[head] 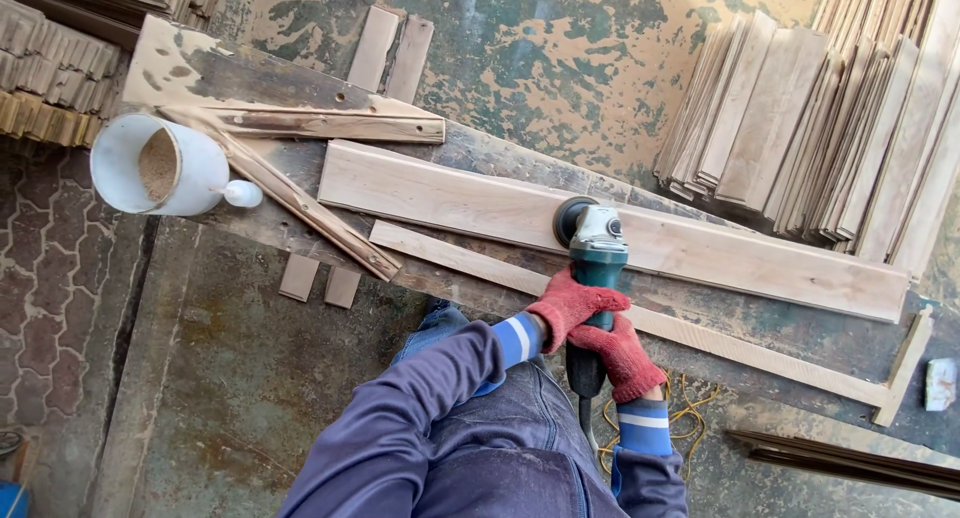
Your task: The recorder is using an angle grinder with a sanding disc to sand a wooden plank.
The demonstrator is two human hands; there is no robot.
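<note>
We've got both gloved hands, left hand (572,306) & right hand (622,356), fingers wrapped tight on the angle grinder (594,268), disc on the long plank (610,228) center-scene; prob heavy, rigid, best gripped by its body.

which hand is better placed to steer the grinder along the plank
Left. The left hand grips the grinder nearer its head on the plank; the right hand holds the rear handle.

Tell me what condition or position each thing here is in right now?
Angle grinder: gripped, disc end on the board.
Long board: flat on the bench, under the grinder.
Left hand: gloved, shut on the grinder body.
Right hand: gloved, shut on the grinder's rear.
White container: on its side, sawdust inside.
Stacked boards: leaning against the wall.
</note>
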